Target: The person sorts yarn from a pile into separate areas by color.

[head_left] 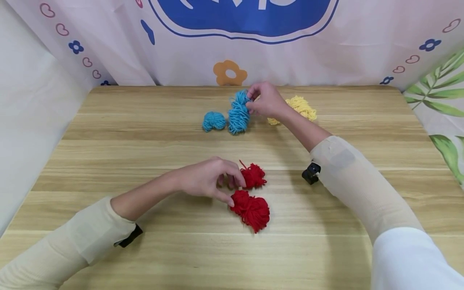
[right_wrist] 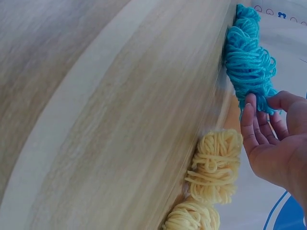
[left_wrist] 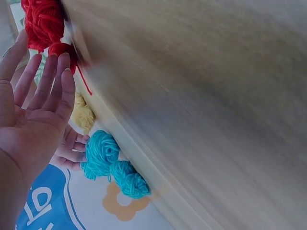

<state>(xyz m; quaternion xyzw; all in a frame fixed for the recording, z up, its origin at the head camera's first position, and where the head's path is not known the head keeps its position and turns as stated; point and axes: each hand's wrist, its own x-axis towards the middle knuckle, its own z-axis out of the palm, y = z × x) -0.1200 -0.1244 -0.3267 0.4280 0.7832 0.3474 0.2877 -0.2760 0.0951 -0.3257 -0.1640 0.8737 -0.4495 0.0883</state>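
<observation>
Near the far edge, my right hand (head_left: 267, 100) pinches the side of a larger blue yarn bundle (head_left: 238, 117). Thumb and forefinger lie on either side of its strands in the right wrist view. A smaller blue yarn bundle (head_left: 214, 121) sits just left of it. Closer in, my left hand (head_left: 208, 177) reaches over two red bundles with its fingers loosely extended. Its thumb tip is at the edge of the larger red yarn bundle (head_left: 255, 211), and its fingertips are right beside the smaller red yarn bundle (head_left: 254, 176), which has a loose strand sticking out.
Yellow yarn (head_left: 301, 108) lies behind the right forearm, partly hidden; the right wrist view shows two yellow bundles, one a tied yellow bundle (right_wrist: 216, 165). The wooden table (head_left: 145, 141) ends at a printed curtain (head_left: 188, 60) along the back.
</observation>
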